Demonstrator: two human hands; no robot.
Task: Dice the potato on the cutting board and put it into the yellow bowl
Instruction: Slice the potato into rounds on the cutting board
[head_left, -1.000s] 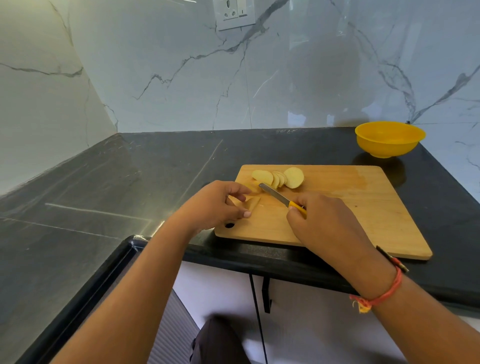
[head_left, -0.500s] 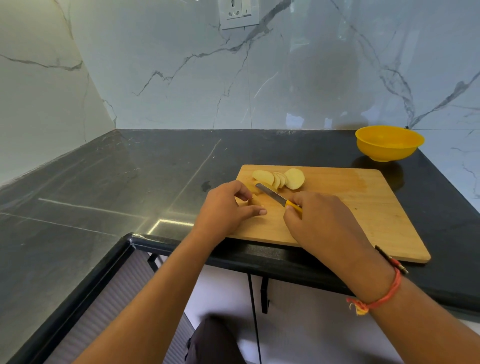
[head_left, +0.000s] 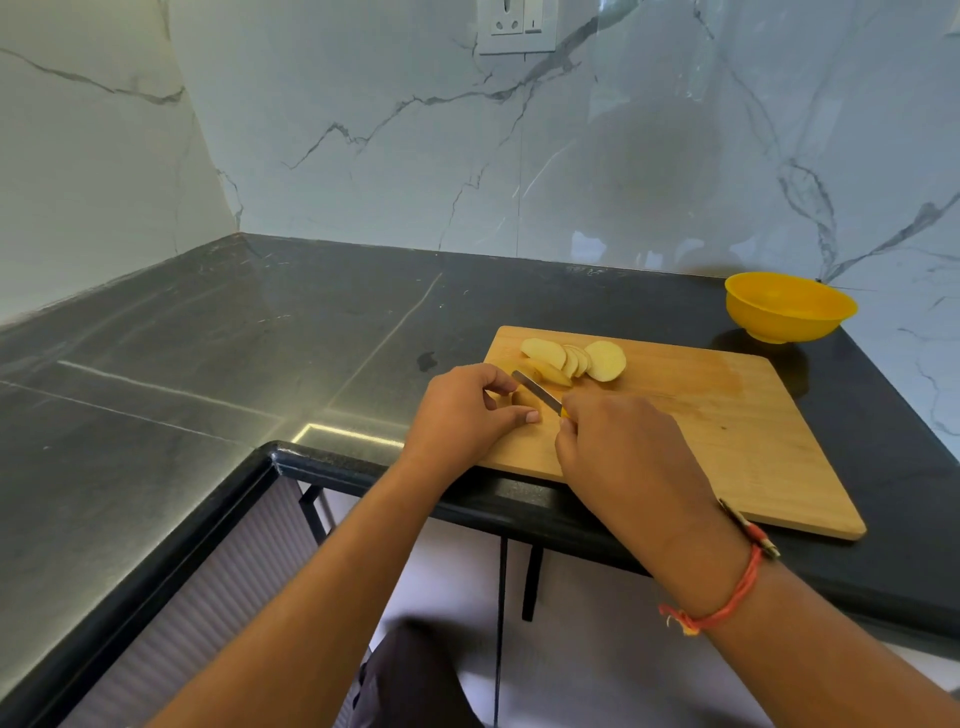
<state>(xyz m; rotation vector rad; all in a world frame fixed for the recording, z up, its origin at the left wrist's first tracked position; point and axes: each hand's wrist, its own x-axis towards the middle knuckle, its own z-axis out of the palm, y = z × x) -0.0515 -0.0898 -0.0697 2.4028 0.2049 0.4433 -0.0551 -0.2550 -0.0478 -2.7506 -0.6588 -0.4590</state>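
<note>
A wooden cutting board (head_left: 727, 415) lies on the dark counter. Several pale potato slices (head_left: 576, 358) fan out near its far left corner. My left hand (head_left: 462, 415) curls its fingers and thumb round a small potato piece at the board's left edge; that piece is mostly hidden. My right hand (head_left: 618, 457) grips a knife (head_left: 537, 389) with a yellow handle, its blade pointing up-left toward the left hand's fingers and resting by the slices. The yellow bowl (head_left: 789, 306) stands empty beyond the board's far right corner.
The black stone counter (head_left: 260, 364) wraps round a corner, with marble walls behind and to the left. A wall socket (head_left: 517, 26) sits high on the back wall. The board's near edge overhangs the counter's front edge. A small dark spot (head_left: 427, 361) marks the counter left of the board.
My left hand has shifted a little away and to the right along the board's left edge with the potato piece. The knife blade stays angled beside it.
</note>
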